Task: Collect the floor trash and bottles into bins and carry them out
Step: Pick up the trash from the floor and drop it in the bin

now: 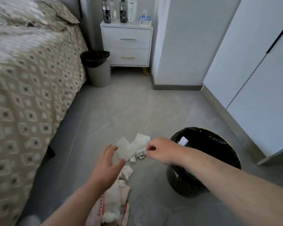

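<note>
White crumpled paper (140, 145) at mid-floor, right hand (161, 150) pinching its right edge. Left hand (107, 163) just left of it, fingers spread, holding nothing. Black bin (183, 181) near right. More trash (114, 203) nearer. 2 bottles (106, 11) far, on nightstand (126, 39).

Grey tiled floor (129, 108) underfoot, pale streaks across it. On the left, a bed (31, 79) under a beige diamond-patterned cover. Beyond it, a white two-drawer nightstand (127, 44) on wooden legs stands beside the pale wall (186, 38). Grey skirting (176, 87) runs along its foot, and white wardrobe doors (252, 70) fill the right. The light is soft and even.
</note>
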`<state>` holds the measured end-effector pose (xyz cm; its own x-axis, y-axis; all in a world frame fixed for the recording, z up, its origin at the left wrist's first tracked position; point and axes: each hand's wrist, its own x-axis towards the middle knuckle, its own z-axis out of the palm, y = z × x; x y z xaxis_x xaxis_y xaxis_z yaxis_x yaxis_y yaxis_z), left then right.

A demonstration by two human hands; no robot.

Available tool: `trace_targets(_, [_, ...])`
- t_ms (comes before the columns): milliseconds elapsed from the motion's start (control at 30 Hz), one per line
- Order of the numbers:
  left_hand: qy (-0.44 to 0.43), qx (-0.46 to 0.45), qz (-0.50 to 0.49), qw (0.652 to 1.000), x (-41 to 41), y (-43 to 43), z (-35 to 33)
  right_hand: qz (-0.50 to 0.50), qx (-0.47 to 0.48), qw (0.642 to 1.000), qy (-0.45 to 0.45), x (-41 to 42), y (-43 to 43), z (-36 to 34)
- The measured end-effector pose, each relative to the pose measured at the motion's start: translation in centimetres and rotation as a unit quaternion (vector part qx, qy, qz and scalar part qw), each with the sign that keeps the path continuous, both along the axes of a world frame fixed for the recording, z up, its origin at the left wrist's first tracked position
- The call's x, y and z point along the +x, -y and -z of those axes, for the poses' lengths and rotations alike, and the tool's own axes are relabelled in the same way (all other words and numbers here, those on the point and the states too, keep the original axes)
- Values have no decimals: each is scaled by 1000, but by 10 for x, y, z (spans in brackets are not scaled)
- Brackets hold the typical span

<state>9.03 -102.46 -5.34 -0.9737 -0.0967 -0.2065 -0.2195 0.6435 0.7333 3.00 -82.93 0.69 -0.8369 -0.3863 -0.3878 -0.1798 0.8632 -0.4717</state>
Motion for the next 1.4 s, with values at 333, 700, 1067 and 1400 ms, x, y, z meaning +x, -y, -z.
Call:
trace_targets(333, [238,15,-230,944,46,65,134,-1,131,977,171,50,21,181])
trace_targets(700, [313,-49,-179,931,41,62,204,174,168,964,112,98,-6,277])
trace_targets(1067, [229,64,-223,946,39,64,216,259,95,953,127,103,-8,298])
trace_targets(1400, [186,155,-253,937,21,67,184,396,-183,871,226,77,-15,279])
